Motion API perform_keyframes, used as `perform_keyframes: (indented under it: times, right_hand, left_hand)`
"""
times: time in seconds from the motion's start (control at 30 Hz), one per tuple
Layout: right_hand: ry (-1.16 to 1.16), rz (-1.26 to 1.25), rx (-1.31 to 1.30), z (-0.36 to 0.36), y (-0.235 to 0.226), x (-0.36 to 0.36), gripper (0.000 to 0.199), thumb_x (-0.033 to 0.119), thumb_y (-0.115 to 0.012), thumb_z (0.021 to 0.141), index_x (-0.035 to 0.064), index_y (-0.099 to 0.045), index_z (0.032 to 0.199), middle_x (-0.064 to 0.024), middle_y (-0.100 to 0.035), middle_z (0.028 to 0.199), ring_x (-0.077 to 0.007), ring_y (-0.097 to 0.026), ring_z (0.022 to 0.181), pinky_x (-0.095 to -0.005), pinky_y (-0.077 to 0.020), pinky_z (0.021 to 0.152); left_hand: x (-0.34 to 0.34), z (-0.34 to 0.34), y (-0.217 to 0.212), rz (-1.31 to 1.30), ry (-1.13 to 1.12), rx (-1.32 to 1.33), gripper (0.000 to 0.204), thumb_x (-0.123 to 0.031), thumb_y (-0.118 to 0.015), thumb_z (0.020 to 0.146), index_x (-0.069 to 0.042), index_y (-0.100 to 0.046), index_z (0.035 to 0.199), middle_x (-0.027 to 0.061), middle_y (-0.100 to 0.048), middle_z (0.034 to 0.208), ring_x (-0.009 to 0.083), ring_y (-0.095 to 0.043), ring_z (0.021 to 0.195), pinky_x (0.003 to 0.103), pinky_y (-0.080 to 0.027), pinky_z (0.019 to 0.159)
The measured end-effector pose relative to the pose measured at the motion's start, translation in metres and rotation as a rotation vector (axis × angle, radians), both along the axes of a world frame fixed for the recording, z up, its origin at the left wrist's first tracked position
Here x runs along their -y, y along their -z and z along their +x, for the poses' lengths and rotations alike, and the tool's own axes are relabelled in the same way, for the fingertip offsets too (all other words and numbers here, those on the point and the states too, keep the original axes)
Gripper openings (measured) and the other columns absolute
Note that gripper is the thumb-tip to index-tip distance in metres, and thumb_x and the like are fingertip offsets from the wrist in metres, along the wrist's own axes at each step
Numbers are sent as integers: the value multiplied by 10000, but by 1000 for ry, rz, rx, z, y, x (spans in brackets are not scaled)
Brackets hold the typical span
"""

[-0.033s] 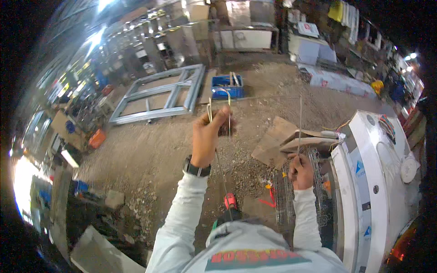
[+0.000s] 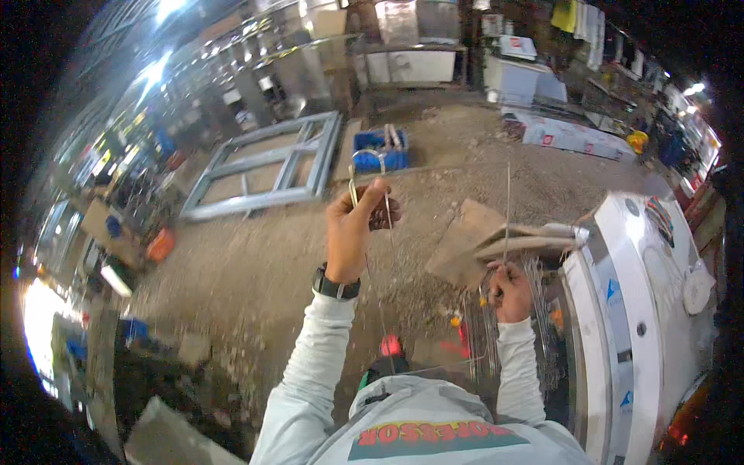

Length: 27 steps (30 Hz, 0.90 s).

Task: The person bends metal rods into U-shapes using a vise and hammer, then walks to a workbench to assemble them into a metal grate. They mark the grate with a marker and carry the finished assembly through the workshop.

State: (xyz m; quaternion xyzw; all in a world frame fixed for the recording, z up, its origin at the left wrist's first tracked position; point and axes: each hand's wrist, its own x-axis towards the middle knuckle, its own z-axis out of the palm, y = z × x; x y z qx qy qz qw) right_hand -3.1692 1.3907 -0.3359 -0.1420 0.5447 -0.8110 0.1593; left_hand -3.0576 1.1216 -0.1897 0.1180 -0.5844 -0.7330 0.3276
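My left hand [image 2: 349, 232] is raised in front of me, its thumb and fingers closed on a thin bent metal rod [image 2: 508, 205]. A curved, light-coloured strip [image 2: 353, 186] also shows at its fingers; its exact kind is unclear. To the right and lower, my right hand [image 2: 511, 293] pinches the upright length of the rod. From there the rod rises to a corner and runs faintly left toward my left hand. Another thin length drops below the left hand toward my lap. Part of the rod blurs against the ground.
A grey metal frame [image 2: 310, 186] lies on the dirt ground beyond my left hand, beside a blue crate [image 2: 395, 160]. Flattened cardboard [image 2: 457, 240] is near my right hand. A large white appliance-like cabinet [image 2: 620, 325] stands close on the right. A pale slab [image 2: 170, 438] lies lower left.
The view has shifted slightly, and the surroundings sit a little further left. A thin rod length now shows low by my right forearm. Both hands keep nearly the same place and grip.
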Motion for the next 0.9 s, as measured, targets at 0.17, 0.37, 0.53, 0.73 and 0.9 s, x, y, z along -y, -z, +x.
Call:
perform_keyframes:
  times: [0.17,0.37,0.53,0.73,0.9]
  right_hand:
    - [273,164,65,-136,7,69,167,205,-633,985,54,-681,1038,28,-581,755,-52,-523,653,-213,-440,557]
    - [726,560,-427,-297,47,164,437,294,-721,898,22,-607,1220,-129,-626,1087,-257,-612,1002,-391,-488,885]
    - [334,303,-518,-442,92,283,739,353,-810,831,39,-474,1410,-140,-547,1365,-248,-513,1254,-408,-419,1037]
    - [-21,15,-127,-681,71,359,751,318,-807,863,71,-435,1467,-75,-601,1346,-196,-549,1230,-383,-441,1035]
    - [-92,440,-304,-866,47,335,549,363,-704,950,32,-517,1347,-102,-699,1088,-195,-648,994,-358,-506,887]
  left_hand:
    - [72,-210,11,101,69,12,342,-369,-703,952,-36,-698,1030,29,-685,859,122,-643,739,281,-535,676]
    - [108,-373,-16,-221,25,24,322,-283,-618,1015,-32,-642,816,8,-574,694,107,-539,602,280,-453,566]
    - [115,-558,38,-267,102,-39,262,-184,-647,996,41,-671,864,62,-662,718,121,-587,633,278,-457,582]
    - [139,-810,34,-479,33,-132,268,-205,-649,999,39,-693,896,66,-670,729,124,-595,643,285,-476,604]
    - [178,-985,29,-255,218,114,346,-286,-583,1000,13,-613,1170,108,-663,957,201,-610,811,350,-512,727]
